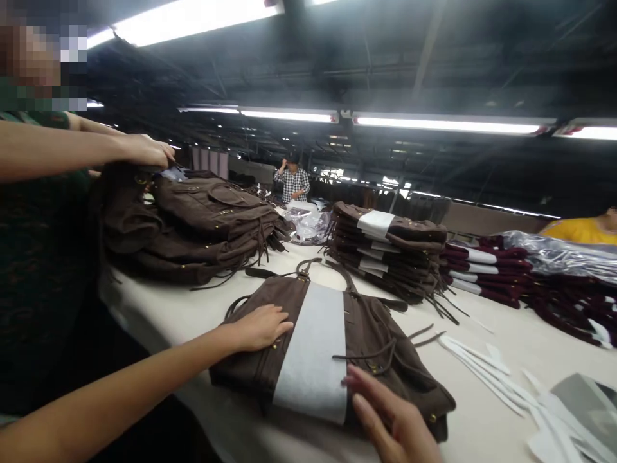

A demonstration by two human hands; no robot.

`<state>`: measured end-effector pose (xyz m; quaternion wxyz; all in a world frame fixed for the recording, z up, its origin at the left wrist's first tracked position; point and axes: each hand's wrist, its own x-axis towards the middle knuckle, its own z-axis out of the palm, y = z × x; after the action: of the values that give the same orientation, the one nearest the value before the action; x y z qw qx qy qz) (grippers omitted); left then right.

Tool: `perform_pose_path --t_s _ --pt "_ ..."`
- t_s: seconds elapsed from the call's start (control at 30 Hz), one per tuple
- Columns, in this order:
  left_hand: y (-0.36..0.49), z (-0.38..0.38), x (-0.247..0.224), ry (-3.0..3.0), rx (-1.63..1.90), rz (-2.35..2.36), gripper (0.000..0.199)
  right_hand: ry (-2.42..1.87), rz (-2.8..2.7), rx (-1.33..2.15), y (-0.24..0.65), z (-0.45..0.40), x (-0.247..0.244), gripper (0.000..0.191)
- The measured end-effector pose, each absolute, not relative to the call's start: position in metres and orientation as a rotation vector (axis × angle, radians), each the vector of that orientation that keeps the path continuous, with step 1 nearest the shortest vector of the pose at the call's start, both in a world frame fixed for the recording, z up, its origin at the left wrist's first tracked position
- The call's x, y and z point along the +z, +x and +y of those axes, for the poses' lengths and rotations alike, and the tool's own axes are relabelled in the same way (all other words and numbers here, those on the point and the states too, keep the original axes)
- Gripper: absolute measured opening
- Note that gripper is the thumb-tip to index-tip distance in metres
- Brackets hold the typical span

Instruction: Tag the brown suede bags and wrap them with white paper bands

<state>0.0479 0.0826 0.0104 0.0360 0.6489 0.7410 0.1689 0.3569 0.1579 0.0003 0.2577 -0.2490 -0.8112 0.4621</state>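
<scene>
A dark brown handbag [385,321] lies flat on the table before me, its handles toward the far side. Around its middle runs a broad pale paper band [313,354]. My left hand [263,326] rests on the bag just left of the band, fingers stretched out and holding nothing. Over the bag's near right part is my right hand [393,415], its thumb and fingers apart beside the band's right edge. I cannot tell whether its fingertips touch the bag. Thin brown cords [385,350] trail across the bag's right half.
On the pale table [231,424], brown bags [216,225] are heaped at left, where a co-worker's hand [144,149] grips one. Banded brown bags [385,251] are stacked behind mine, maroon bags [486,267] farther right. White strips [486,373] lie at right. A person [293,182] stands beyond.
</scene>
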Motion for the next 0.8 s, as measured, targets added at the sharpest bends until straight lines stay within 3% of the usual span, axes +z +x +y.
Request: perform_pose_path --t_s 0.13,0.23,0.53,0.63,0.8 --pt "0.049 0.069 -0.015 1.986 0.479 2.358 0.050 -0.644 -2.298 0.726 0.311 0.185 0.033 0.056" --pt "0.058 0.067 -0.024 1.992 0.502 2.425 0.047 -0.591 -2.493 0.565 0.267 0.200 0.038 0.063" --pt "0.019 0.057 0.019 1.606 1.092 2.526 0.041 -0.731 -2.810 0.368 0.216 0.211 -0.040 0.061" --pt "-0.027 0.081 0.029 1.127 1.161 2.478 0.041 -0.750 -2.823 0.348 0.218 0.208 -0.043 0.062" --pt "-0.069 0.132 0.017 0.824 1.158 2.273 0.040 -0.754 -2.805 0.354 0.218 0.207 -0.037 0.060"
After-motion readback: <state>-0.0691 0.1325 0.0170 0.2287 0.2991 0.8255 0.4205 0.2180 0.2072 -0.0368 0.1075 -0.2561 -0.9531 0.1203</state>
